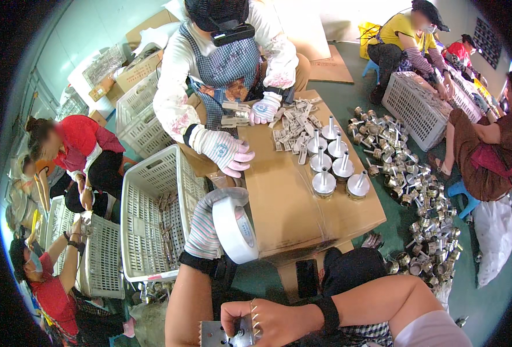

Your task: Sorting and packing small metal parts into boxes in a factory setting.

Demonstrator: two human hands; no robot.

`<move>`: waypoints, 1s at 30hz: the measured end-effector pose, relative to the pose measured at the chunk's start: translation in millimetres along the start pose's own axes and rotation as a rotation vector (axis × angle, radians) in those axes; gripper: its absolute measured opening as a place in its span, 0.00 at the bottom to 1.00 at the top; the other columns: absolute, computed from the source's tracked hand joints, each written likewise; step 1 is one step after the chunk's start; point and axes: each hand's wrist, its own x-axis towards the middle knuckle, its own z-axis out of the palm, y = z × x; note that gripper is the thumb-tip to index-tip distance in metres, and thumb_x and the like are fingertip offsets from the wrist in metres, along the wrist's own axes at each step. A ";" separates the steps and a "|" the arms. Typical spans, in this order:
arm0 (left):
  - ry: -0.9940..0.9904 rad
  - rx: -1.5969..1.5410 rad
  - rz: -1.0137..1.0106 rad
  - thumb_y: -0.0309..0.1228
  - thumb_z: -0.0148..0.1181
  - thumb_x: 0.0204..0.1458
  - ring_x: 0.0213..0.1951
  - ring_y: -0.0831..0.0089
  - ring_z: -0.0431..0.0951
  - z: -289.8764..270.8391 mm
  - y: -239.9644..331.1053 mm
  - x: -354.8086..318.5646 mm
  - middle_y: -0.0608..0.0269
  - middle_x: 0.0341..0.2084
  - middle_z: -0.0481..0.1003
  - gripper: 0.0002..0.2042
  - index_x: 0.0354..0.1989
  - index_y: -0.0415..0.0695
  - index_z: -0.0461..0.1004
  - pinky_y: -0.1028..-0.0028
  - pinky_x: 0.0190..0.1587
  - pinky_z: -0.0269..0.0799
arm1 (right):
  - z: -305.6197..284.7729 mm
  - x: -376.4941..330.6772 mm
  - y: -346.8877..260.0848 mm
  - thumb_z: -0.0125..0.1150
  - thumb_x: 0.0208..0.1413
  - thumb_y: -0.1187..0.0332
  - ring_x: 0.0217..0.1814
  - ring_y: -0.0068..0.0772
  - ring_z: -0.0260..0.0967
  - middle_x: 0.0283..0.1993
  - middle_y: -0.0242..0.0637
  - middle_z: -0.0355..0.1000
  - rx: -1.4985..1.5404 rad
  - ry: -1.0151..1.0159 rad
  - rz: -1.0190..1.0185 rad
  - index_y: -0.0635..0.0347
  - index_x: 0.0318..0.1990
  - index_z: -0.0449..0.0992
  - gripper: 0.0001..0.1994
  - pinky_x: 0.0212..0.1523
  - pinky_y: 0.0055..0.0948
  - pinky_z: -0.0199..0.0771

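Observation:
My left hand point(204, 233), in a striped glove with grey fingertips, is closed round a wide roll of white tape point(234, 230) at the near left corner of a cardboard box. Below it, my bare right hand point(274, 321) grips a small metal plate point(214, 333) with saw-toothed edges, its thumb pressed on the plate close to my left forearm. On the box top point(285, 217) stand several round metal pieces with upright stems point(323, 184). Beyond them lies a pile of small pale clips point(293, 132).
Across the box sits a person point(227, 69) with gloved hands, one near a metal clip piece point(234, 114). A white crate point(152, 231) stands left of the box. Metal stemmed parts point(418, 196) cover the floor at right. A phone point(307, 279) lies below the box edge. Other people work around.

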 end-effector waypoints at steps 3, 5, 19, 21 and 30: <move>-0.001 -0.007 -0.008 0.15 0.62 0.36 0.35 0.75 0.75 1.0 0.9 1.0 0.61 0.34 0.76 0.17 0.38 0.40 0.74 0.77 0.38 0.72 | -0.6 -0.1 0.0 0.73 0.36 0.61 0.29 0.24 0.62 0.27 0.33 0.65 -0.008 0.005 -0.005 0.61 0.32 0.66 0.21 0.31 0.25 0.62; 0.006 -0.034 -0.031 0.15 0.62 0.36 0.35 0.75 0.75 1.7 1.3 1.2 0.61 0.34 0.76 0.17 0.38 0.40 0.74 0.77 0.37 0.72 | -0.8 -0.4 -0.1 0.73 0.36 0.62 0.29 0.24 0.62 0.27 0.33 0.65 -0.008 0.005 -0.001 0.61 0.32 0.66 0.21 0.31 0.24 0.62; 0.035 -0.249 -0.121 0.16 0.61 0.37 0.35 0.73 0.75 -3.1 0.4 -0.9 0.60 0.35 0.75 0.17 0.40 0.40 0.73 0.76 0.38 0.72 | -16.9 -0.7 6.8 0.69 0.38 0.56 0.31 0.26 0.61 0.28 0.34 0.63 -0.163 0.026 -0.149 0.60 0.33 0.65 0.22 0.32 0.26 0.62; -0.004 -0.532 -0.203 0.16 0.62 0.36 0.37 0.71 0.75 -23.8 1.6 2.5 0.59 0.36 0.75 0.17 0.39 0.41 0.73 0.74 0.39 0.72 | -35.0 2.3 -0.1 0.69 0.37 0.51 0.32 0.33 0.62 0.29 0.37 0.62 -0.347 0.108 -0.316 0.59 0.35 0.64 0.26 0.33 0.30 0.63; 0.049 -0.603 -0.095 0.27 0.54 0.45 0.31 0.72 0.74 -38.3 21.7 -11.0 0.56 0.32 0.74 0.09 0.34 0.37 0.71 0.77 0.34 0.72 | -189.1 1.9 18.7 0.53 0.37 0.77 0.46 0.51 0.62 0.43 0.50 0.61 -1.639 0.357 0.485 0.61 0.40 0.67 0.17 0.42 0.39 0.65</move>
